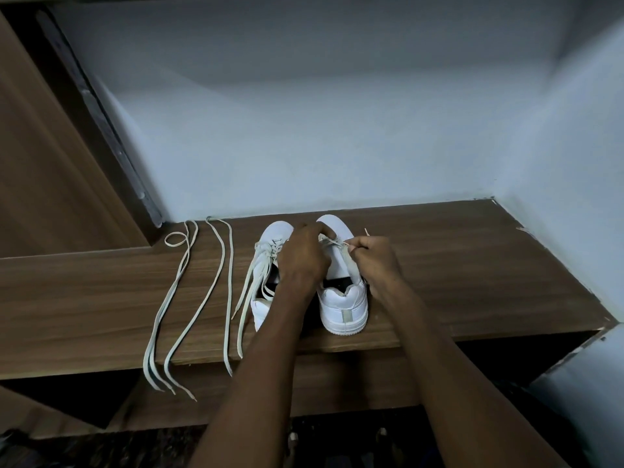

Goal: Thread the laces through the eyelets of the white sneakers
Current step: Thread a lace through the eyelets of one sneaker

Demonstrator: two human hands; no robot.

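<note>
Two white sneakers stand side by side on a wooden shelf (456,265), toes toward the wall. The left sneaker (266,261) has a lace through its front eyelets, with long ends trailing over the shelf's front edge. My left hand (305,253) rests over the tongue area of the right sneaker (344,305), fingers bent on its lace near the toe. My right hand (374,256) pinches the right sneaker's lace (337,244) beside the eyelets, and the lace tip sticks up past my fingers.
Two loose laces (189,292) lie stretched out on the shelf left of the sneakers, their ends hanging over the front edge. A white wall closes the back and right side. A wooden panel (44,157) rises at the left.
</note>
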